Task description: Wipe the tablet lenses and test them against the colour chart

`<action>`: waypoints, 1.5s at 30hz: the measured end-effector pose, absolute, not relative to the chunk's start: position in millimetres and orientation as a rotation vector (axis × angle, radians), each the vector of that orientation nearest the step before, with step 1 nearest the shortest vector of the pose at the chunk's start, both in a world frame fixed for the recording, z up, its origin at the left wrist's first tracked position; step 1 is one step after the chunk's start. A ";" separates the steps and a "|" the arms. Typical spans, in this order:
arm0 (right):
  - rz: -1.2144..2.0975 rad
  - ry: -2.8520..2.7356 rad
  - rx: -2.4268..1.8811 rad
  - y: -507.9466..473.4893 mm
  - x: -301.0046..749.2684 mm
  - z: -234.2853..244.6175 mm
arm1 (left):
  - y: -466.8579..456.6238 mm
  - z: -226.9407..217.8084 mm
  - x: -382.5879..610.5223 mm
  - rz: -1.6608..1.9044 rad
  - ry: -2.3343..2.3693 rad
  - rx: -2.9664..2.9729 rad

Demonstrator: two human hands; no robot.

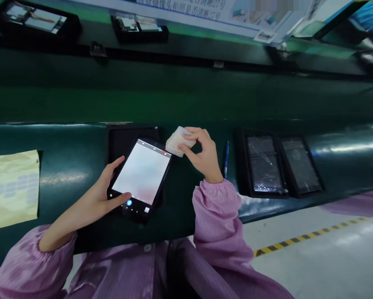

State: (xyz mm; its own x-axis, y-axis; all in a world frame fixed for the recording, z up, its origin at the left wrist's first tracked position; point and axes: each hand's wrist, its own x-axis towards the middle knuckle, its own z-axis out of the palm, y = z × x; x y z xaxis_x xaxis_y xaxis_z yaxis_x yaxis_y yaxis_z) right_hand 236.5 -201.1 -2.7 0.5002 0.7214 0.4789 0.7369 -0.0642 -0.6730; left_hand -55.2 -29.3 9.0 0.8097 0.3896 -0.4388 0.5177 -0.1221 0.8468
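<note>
My left hand (107, 193) grips a tablet (142, 170) by its left side, with the thumb over the lower edge of the lit screen. The screen shows a pale, blurry camera picture with a round blue button below it. Between the thumb and fingers of my right hand (204, 151) is a folded white cloth (177, 142), held at the tablet's upper right corner. Whether the cloth touches the tablet I cannot tell. Partly hidden behind the tablet, a black tray (116, 139) lies on the dark green table.
A blue pen (226, 160) lies right of my right hand. Beyond it are two black trays, one (265, 164) beside another (300, 164), holding film-covered tablets. A yellowish sheet (13, 187) lies at left. Trays with parts (139, 29) sit on the line behind, under a printed sign (205, 14).
</note>
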 end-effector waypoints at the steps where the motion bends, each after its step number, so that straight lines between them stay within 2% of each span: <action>1: -0.046 -1.241 -1.790 -200.3 235.5 -1.5 | -29.6 8.3 -55.1 -0.116 0.688 1.772; 17: -0.104 -1.250 -1.736 -194.7 232.6 1.2 | -31.3 14.4 -53.1 -0.177 0.686 1.954; 28: -0.096 -1.235 -1.711 -195.6 233.3 0.8 | -18.1 12.1 -61.5 -0.261 0.579 1.858; 45: -0.135 -1.158 -1.774 -194.2 241.7 -3.5 | -21.2 17.3 -43.9 -0.134 0.436 1.864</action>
State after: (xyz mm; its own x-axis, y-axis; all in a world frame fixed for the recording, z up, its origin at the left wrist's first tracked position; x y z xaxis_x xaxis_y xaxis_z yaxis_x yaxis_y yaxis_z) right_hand 241.7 -194.2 -3.5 0.5400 0.6407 0.5458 0.7493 -0.0705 -0.6585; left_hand -43.9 -21.2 17.3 0.9243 0.2300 -0.3046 0.3616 -0.2722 0.8917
